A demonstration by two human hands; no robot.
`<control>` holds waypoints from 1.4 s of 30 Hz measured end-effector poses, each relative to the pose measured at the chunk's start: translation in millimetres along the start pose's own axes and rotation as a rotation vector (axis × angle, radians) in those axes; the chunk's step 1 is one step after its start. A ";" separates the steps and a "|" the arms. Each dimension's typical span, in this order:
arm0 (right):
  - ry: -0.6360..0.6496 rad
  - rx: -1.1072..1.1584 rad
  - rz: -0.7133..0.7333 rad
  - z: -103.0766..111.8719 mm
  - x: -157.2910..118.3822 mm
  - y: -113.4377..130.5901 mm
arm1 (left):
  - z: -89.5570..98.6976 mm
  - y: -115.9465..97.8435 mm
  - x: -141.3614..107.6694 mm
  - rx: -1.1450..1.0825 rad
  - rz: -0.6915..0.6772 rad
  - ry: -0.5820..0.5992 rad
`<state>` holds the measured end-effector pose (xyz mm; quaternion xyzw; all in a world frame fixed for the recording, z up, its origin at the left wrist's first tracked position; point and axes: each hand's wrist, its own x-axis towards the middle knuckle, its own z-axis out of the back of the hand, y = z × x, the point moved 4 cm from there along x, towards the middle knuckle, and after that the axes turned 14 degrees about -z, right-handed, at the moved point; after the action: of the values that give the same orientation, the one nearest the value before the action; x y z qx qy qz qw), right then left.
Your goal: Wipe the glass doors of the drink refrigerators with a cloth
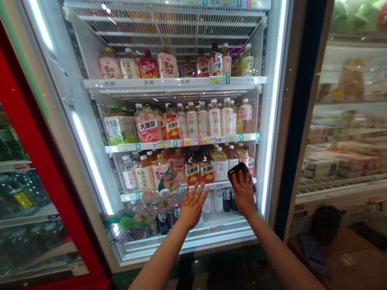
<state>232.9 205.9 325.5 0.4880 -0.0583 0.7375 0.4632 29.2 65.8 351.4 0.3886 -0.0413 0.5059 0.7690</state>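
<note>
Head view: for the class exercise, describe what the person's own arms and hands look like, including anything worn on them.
The left arm and right arm are bare as far as the view shows, with no sleeve, cable or marking visible. The left hand and right hand are bare too, with no glove, ring, watch or wristband visible.

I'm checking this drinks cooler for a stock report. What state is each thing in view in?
Left hand: open, fingers spread, holding nothing
Right hand: holding the dark cloth
dark cloth: bunched, held up at the fingers
LED light strip: lit
middle shelf: stocked
tea bottles: upright, capped
</note>
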 end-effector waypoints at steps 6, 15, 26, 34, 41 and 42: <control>0.111 -0.064 0.255 -9.3 -31.5 24.0 | 5.4 4.8 -10.5 -0.001 -0.001 0.033; -0.031 -0.029 0.108 4.6 10.5 51.4 | 22.4 29.5 -33.2 0.032 0.028 0.021; -0.057 0.035 0.084 1.6 -2.4 48.4 | 24.5 50.5 -67.7 0.077 0.069 0.042; 0.067 -0.032 0.333 -14.7 -25.5 99.0 | 28.4 54.5 -77.7 0.067 0.108 0.052; -0.016 0.037 0.165 -2.7 0.0 81.1 | 31.7 65.0 -92.4 0.078 0.112 0.044; -0.037 0.047 0.126 -2.8 5.7 93.3 | 32.1 66.6 -94.0 0.084 0.115 0.037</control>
<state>161.5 158.3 362.6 0.5075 -0.0800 0.7573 0.4031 -59.8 -12.5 367.8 0.4078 -0.0281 0.5578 0.7223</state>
